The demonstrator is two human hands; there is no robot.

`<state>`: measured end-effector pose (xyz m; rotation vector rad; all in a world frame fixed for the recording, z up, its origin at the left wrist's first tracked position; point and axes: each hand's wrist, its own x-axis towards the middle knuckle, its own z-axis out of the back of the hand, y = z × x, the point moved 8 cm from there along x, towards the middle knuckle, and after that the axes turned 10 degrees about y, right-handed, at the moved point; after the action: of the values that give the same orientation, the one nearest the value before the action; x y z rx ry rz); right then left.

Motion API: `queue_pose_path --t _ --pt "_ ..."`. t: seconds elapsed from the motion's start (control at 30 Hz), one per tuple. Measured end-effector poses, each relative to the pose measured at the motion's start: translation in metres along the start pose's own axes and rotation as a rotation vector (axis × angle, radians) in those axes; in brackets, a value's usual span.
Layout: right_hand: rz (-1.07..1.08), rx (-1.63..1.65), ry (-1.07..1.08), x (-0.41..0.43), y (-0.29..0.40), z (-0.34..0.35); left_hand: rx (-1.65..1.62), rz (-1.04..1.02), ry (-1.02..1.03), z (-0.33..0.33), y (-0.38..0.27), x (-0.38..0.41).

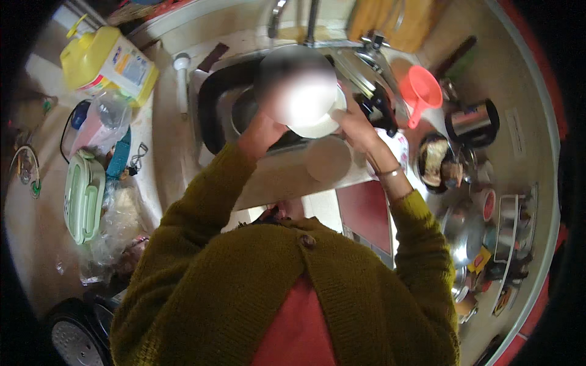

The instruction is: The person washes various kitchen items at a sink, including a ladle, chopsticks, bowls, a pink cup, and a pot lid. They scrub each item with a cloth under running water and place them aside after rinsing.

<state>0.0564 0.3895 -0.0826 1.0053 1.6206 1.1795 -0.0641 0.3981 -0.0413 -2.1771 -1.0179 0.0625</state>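
Note:
A white bowl or plate (320,127) is held over the kitchen sink (208,110), partly covered by a round blur. My right hand (357,126) grips its right rim, thumb on top. At the left side of the blurred area is my left hand (265,132); its fingers are blurred over, so its hold cannot be told. Behind the blur rises the metal faucet (276,18). Part of a dark round vessel shows in the basin, left of the bowl.
Left of the sink stand a yellow pump jug (110,64), a white-handled brush (182,84) and a green lidded food box (84,196). At right are a pink dipper (421,91), a metal pot lid (355,73), a dark mug (474,122) and a wire rack (506,228).

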Motion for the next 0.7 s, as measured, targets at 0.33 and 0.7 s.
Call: queue_pose_path --t 0.33,0.7 --pt "0.010 0.112 0.154 0.158 -0.040 -0.029 0.596 -0.414 -0.249 0.130 -0.082 -0.002" --pt "-0.257 0.244 0.256 0.161 -0.071 -0.022 0.599 0.151 -0.462 0.172 -0.074 -0.005"
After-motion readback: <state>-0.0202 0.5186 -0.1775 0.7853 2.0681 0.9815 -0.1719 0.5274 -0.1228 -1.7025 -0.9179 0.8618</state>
